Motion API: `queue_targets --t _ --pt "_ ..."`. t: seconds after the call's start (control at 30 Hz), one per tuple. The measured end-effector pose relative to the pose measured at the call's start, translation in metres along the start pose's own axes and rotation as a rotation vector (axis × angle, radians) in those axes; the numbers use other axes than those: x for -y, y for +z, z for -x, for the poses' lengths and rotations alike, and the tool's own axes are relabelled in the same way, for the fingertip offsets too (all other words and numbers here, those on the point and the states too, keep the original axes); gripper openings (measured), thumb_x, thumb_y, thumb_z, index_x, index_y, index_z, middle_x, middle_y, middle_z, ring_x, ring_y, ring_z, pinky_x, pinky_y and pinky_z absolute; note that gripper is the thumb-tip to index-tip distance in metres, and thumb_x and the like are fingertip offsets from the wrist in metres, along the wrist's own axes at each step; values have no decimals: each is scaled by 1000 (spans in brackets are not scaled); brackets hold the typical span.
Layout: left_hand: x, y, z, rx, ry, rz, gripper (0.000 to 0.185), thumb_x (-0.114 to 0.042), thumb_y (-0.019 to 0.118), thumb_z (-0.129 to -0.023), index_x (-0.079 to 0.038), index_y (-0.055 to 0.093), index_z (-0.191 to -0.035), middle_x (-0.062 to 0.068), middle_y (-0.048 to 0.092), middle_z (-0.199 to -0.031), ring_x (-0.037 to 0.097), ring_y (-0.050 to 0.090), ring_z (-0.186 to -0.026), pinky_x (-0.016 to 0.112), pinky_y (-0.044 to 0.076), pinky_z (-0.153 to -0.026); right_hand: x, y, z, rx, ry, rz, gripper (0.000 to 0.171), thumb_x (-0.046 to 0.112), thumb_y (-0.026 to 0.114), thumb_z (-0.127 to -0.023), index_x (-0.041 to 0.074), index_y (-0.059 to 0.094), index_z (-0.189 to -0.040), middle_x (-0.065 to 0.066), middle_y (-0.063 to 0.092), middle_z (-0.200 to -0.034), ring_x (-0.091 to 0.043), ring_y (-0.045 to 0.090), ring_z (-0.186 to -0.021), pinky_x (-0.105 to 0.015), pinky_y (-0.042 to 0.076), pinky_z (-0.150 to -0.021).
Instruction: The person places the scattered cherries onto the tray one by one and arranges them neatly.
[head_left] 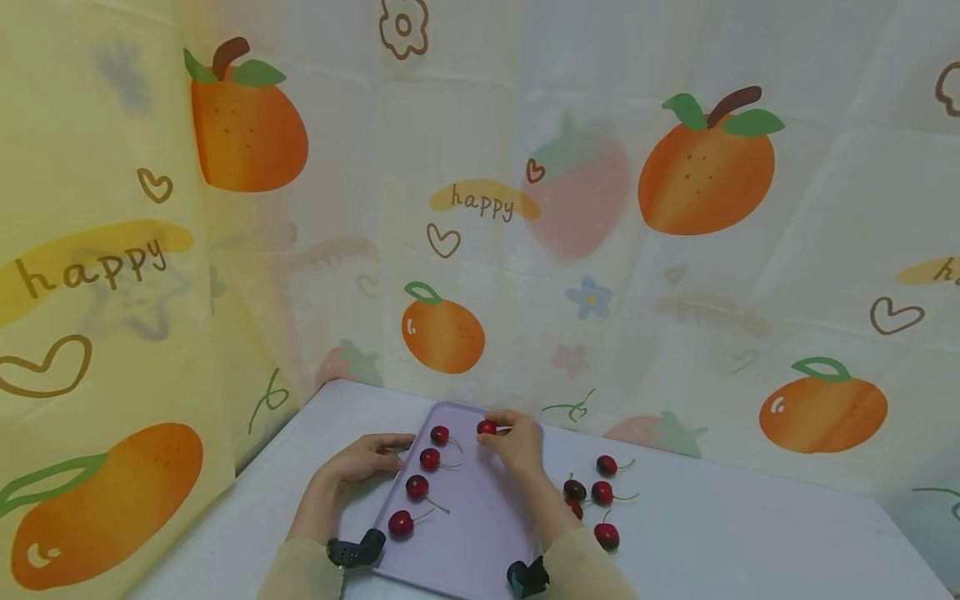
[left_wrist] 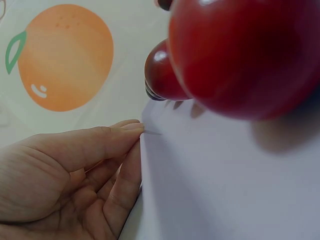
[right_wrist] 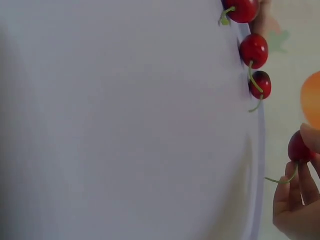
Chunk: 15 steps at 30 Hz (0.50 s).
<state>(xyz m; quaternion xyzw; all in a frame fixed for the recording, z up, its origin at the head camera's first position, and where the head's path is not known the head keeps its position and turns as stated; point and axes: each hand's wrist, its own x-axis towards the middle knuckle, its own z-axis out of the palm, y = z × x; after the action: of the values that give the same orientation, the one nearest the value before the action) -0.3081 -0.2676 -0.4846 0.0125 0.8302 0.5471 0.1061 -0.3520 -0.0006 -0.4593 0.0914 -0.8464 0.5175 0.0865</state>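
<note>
A white table stands in a corner hung with a pale curtain printed with oranges, strawberries, hearts and the word "happy". On the table lies a lilac tray.

The right hand is over the far end of the tray, its fingers curled to pinch a red cherry between the fingertips. The right wrist view shows this cherry held at the fingertips just past the tray's rim, with its green stalk hanging down.

The left hand rests at the tray's left edge. Its fingers lie straight and relaxed and hold nothing. In the left wrist view the fingertips touch the tray's edge.

Four cherries sit in a slanting row on the tray between the two hands: one near the far end, then the next, a third and the nearest. To the right of the tray a loose cluster of cherries lies on the table, just beside the right forearm. Both wrists carry dark bands.
</note>
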Motion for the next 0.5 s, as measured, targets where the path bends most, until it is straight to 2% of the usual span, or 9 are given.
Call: queue_targets --t 0.17,0.5 --pt "2 -1 -2 4 2 4 51 -10 67 -86 -8 59 -137 18 54 -145 29 48 -124 49 40 -108 1 6 1 26 15 21 32 6 84 -71 6 77 -103 -15 76 -102 -14 64 -74 -22 48 -63" --pt "3 0 -3 -15 -9 16 50 -10 68 -85 -10 61 -135 15 57 -142 26 49 -120 45 40 -105 -4 16 3 72 62 29 32 5 83 -71 7 76 -103 -13 76 -101 -16 65 -80 -26 50 -71"
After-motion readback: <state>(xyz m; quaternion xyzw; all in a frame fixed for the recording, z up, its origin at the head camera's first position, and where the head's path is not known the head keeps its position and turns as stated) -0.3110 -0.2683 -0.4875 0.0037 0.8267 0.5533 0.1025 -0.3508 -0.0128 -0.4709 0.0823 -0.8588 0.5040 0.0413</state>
